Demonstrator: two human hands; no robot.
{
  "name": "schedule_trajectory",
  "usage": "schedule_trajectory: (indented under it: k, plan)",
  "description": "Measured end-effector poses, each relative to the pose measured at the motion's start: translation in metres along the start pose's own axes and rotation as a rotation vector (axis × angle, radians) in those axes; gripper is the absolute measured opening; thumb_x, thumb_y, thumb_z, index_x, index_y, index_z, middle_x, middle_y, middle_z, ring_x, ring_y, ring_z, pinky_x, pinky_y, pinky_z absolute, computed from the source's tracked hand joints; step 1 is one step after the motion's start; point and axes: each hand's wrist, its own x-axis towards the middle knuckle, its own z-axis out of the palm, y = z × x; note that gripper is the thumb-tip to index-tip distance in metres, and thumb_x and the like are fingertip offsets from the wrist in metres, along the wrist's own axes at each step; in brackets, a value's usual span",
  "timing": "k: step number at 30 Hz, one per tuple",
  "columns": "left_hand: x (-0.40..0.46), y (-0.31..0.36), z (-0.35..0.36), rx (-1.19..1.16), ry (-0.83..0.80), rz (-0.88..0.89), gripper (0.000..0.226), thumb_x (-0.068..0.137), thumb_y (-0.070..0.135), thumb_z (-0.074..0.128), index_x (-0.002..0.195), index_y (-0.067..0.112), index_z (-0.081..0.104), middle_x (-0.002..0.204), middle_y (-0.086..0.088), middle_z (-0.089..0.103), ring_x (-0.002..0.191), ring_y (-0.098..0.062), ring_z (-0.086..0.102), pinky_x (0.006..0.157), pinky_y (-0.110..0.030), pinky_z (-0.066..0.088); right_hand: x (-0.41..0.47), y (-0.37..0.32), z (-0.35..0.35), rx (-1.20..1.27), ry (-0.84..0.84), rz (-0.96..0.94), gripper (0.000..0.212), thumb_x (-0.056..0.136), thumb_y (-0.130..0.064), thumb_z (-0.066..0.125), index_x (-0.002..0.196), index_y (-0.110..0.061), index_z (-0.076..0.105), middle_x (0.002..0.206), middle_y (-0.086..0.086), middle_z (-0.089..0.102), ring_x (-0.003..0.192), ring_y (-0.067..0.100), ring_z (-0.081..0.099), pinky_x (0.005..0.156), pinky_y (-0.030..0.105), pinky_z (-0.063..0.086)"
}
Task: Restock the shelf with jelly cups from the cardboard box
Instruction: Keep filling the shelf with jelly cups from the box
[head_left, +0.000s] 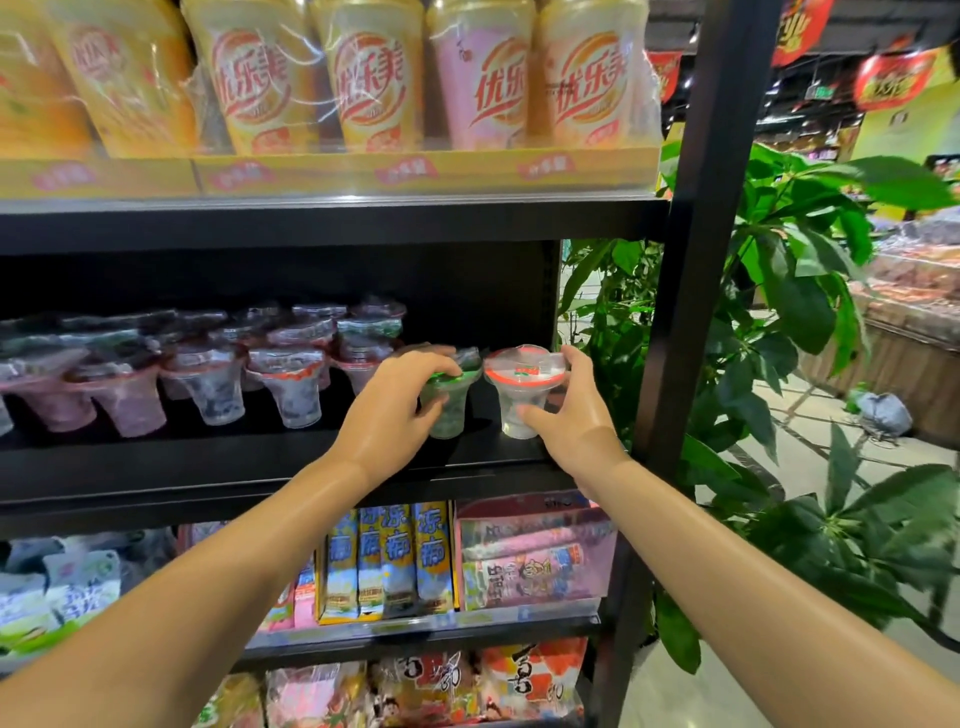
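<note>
Forearms reached in; left hand (400, 395) grasped the green-lidded clear plastic jelly cup (448, 400), right hand (563, 410) the red-lidded one (522, 395), both on black shelf (260, 457); crowded lids risked toppling on release.

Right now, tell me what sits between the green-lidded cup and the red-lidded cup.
Nothing: in the head view only a narrow bare strip of black shelf separates the green-lidded cup, gripped by the left hand, from the red-lidded cup.
</note>
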Motion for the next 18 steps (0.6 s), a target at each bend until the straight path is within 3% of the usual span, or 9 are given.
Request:
schedule_trajectory:
  k: [3, 6, 10, 12, 14, 18]
  plan:
    - [-0.002, 0.005, -0.005, 0.050, -0.057, -0.005, 0.046, 0.091, 0.012, 0.069, 0.132, 0.028, 0.058, 0.139, 0.006, 0.053, 0.130, -0.019, 0.044, 0.105, -0.036, 0.043, -0.006, -0.004, 0.000, -0.090, 0.056, -0.011, 0.093, 0.088, -0.003, 0.073, 0.157, -0.025, 0.016, 0.150, 0.005, 0.034, 0.137, 0.020, 0.039, 0.114, 0.037, 0.037]
    - [-0.012, 0.012, -0.011, 0.071, 0.018, -0.011, 0.049, 0.088, 0.010, 0.070, 0.133, 0.025, 0.056, 0.149, 0.005, 0.041, 0.138, -0.018, 0.034, 0.099, -0.027, 0.038, -0.017, -0.006, 0.002, -0.162, 0.087, -0.056, 0.085, 0.085, -0.004, 0.073, 0.151, -0.027, 0.023, 0.143, 0.003, 0.030, 0.133, 0.020, 0.035, 0.105, 0.030, 0.036]
    - [-0.039, 0.027, -0.020, 0.031, 0.176, -0.009, 0.025, 0.088, 0.005, 0.064, 0.106, 0.020, 0.056, 0.119, 0.008, 0.048, 0.115, -0.010, 0.044, 0.091, -0.018, 0.037, -0.037, -0.001, 0.004, -0.330, 0.135, -0.156, 0.051, 0.088, -0.007, 0.068, 0.121, -0.027, 0.036, 0.125, -0.002, 0.033, 0.120, 0.017, 0.035, 0.089, 0.023, 0.029]
    - [-0.054, 0.032, -0.018, 0.078, 0.106, -0.021, 0.020, 0.092, 0.012, 0.062, 0.109, 0.020, 0.058, 0.119, 0.008, 0.050, 0.116, -0.012, 0.045, 0.095, -0.026, 0.043, -0.046, 0.004, 0.005, -0.429, 0.075, -0.164, 0.047, 0.090, -0.011, 0.067, 0.127, -0.025, 0.041, 0.131, -0.001, 0.033, 0.123, 0.017, 0.036, 0.093, 0.026, 0.033]
    - [-0.064, 0.036, -0.010, 0.187, -0.034, -0.044, 0.031, 0.098, 0.029, 0.056, 0.127, 0.021, 0.057, 0.137, 0.006, 0.047, 0.132, -0.015, 0.040, 0.106, -0.034, 0.041, -0.053, 0.009, 0.006, -0.568, 0.015, -0.181, 0.055, 0.092, -0.019, 0.066, 0.140, -0.025, 0.040, 0.144, -0.001, 0.028, 0.134, 0.019, 0.031, 0.108, 0.034, 0.034]
    - [-0.068, 0.041, 0.000, 0.291, -0.295, -0.135, 0.057, 0.103, 0.052, 0.028, 0.156, 0.030, 0.024, 0.165, 0.009, 0.013, 0.153, -0.014, 0.002, 0.122, -0.038, 0.019, -0.061, 0.015, 0.007, -0.893, -0.121, -0.200, 0.063, 0.101, -0.042, 0.050, 0.156, -0.031, 0.022, 0.166, 0.001, 0.002, 0.152, 0.023, 0.002, 0.125, 0.047, 0.007]
